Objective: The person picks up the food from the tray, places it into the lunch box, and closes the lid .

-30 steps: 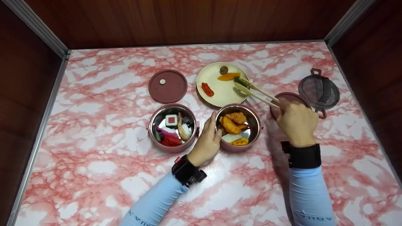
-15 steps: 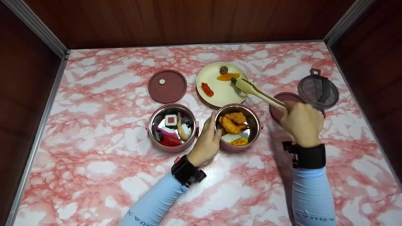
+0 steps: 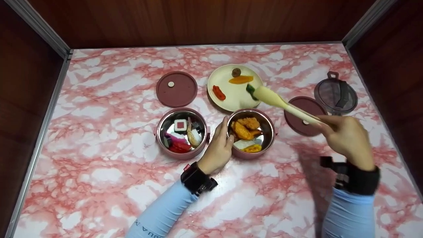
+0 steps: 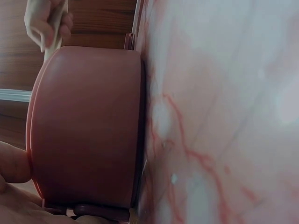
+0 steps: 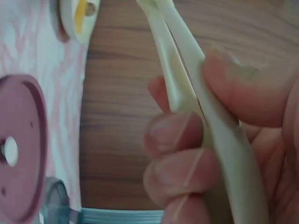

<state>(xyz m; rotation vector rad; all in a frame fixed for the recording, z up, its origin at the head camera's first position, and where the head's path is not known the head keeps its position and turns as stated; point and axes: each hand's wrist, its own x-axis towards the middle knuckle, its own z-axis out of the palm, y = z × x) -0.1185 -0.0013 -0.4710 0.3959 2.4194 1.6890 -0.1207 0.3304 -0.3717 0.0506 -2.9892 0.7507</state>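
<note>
one pair tongs [image 3: 292, 108] gripped in right hand [image 3: 350, 140]

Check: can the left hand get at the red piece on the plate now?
Likely yes, if the left hand leaves the bowl it touches: nothing seems to cover the red piece, and the tongs are across the plate from it.

a see-through lid [image 3: 334, 94] beside a maroon lid [image 3: 302, 114]
</note>
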